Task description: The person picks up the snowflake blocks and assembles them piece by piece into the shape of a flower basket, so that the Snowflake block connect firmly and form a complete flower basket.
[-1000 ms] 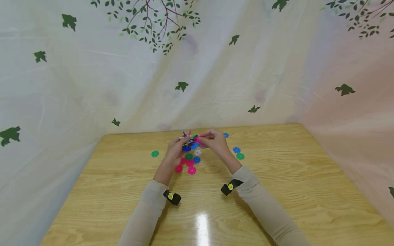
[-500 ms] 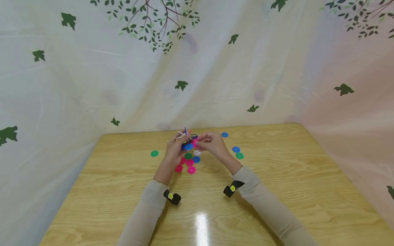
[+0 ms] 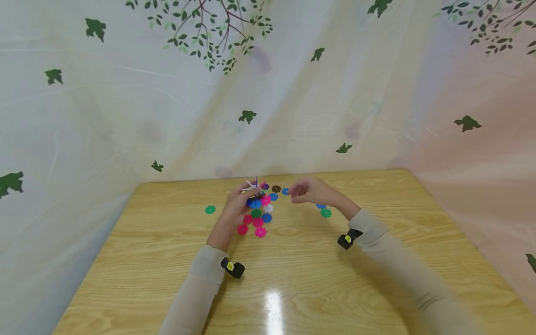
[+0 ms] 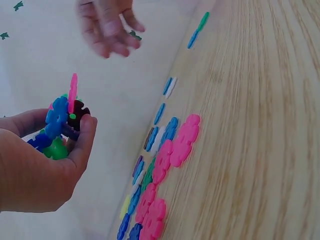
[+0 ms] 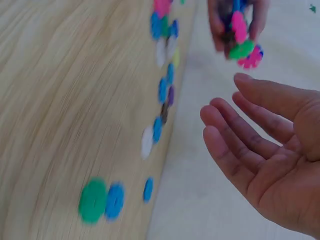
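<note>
My left hand [image 3: 236, 208] holds a small cluster of interlocked flower-shaped plastic discs [image 4: 58, 111] above the table, pinched between thumb and fingers. Blue, green, dark and pink pieces show in it, and a pink disc [image 4: 73, 89] sticks up from its top in the left wrist view. Off to the right, my right hand [image 3: 316, 191] is apart from the cluster, fingers loosely bent, with nothing in its grasp. In the right wrist view its palm [image 5: 285, 170] is bare. Loose flower discs lie below and beside the left hand, among them a pink disc [image 3: 260, 231] and a brown disc [image 3: 276, 188].
The wooden table [image 3: 167, 279] ends at a pale curtain [image 3: 188, 107] printed with leaves and birds. One green disc [image 3: 210, 210] lies alone on the left. Another green disc [image 3: 325, 212] lies beside a blue one on the right. A small camera is strapped to each wrist.
My right hand has let go of the pink disc at the cluster and moved to the right, its fingers loosening. The left hand stays nearly in place, still holding the cluster.
</note>
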The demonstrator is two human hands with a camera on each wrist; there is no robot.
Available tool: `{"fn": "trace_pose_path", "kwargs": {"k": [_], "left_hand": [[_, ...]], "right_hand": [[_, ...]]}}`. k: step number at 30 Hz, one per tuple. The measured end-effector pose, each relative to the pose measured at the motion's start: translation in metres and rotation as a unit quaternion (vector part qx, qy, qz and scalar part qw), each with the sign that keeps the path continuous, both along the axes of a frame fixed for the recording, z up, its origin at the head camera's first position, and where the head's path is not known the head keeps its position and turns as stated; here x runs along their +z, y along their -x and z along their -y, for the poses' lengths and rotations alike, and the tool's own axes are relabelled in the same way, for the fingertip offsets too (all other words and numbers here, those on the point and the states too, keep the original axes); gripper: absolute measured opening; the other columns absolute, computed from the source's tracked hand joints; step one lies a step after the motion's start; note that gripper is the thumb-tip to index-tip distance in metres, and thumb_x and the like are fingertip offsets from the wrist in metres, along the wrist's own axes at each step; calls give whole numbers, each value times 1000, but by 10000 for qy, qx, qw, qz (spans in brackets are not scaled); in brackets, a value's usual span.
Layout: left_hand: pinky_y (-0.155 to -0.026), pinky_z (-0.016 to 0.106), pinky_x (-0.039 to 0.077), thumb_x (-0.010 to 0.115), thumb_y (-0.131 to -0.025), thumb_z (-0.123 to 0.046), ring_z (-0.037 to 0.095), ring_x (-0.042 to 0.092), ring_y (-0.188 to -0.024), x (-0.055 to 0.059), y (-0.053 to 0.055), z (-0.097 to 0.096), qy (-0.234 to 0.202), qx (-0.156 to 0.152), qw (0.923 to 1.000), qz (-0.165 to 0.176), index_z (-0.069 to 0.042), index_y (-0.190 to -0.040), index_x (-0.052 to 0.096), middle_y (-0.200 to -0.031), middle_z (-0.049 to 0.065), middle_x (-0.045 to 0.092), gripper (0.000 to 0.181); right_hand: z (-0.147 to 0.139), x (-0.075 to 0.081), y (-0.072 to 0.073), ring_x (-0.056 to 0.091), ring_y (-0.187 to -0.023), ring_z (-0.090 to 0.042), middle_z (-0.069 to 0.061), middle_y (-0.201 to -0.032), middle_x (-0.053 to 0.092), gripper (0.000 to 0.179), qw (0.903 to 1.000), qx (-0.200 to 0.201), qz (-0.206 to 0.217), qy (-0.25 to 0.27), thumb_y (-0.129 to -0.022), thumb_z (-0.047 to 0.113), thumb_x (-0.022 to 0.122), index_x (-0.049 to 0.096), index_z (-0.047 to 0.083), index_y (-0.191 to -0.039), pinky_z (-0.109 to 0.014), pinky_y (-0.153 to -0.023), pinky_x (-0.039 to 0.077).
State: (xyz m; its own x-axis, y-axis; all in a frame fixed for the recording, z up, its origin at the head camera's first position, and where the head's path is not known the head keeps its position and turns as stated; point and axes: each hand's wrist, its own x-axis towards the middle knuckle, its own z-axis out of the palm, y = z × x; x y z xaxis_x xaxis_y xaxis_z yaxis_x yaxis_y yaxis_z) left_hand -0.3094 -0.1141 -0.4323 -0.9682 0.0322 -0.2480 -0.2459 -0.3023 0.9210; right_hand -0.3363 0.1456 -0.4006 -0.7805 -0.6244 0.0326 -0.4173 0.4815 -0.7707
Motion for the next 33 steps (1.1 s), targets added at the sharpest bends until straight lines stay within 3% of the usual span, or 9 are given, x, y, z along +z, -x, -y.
{"fn": "trace_pose_path", "kwargs": {"k": [3, 9, 20, 26, 33], "left_hand": [[-64, 17, 52, 66, -99, -13, 6, 65, -79, -1, -1, 2, 165, -154, 9997, -30, -8, -126, 62, -106, 3, 66, 28], [-66, 18, 57, 66, -99, -9, 7, 71, -80, 0, -1, 4, 110, -333, 9993, -86, -8, -120, 57, -94, 1, 72, 23], [-66, 17, 54, 70, -96, -11, 10, 66, -84, 0, -4, 3, 341, -311, 9989, 74, -7, -117, 59, -98, 0, 64, 24], [-68, 18, 56, 69, -97, -12, 8, 68, -82, 0, -5, 2, 399, -399, 9984, 39, -6, -118, 59, -101, 0, 64, 24], [-61, 16, 51, 70, -97, -12, 6, 66, -75, -2, -4, 1, 371, -412, 9984, 109, -10, -113, 58, -96, -1, 65, 20]], "right_hand": [[-23, -2, 6, 69, -92, -23, -21, -100, 72, 23, 9983, 369, -106, -443, -90, 0, 73, 69, -8, -111, -30, -82, 60], [-61, -13, 11, 67, -93, -33, -24, -102, 71, 27, 9916, 850, -121, -970, -86, -3, 77, 70, -9, -111, -36, -84, 58], [-91, -41, 12, 59, -89, -22, -14, -101, 68, 27, 9916, 655, -75, -1111, -83, -1, 80, 76, 1, -110, -25, -77, 51], [-95, -49, 12, 58, -90, -19, -8, -97, 68, 22, 9929, 404, -200, -1097, -83, 1, 81, 77, 4, -105, -25, -79, 51], [-91, -53, 9, 55, -87, -18, -10, -94, 65, 20, 9945, 489, -293, -876, -80, 0, 83, 73, 3, -97, -23, -76, 49]]}}
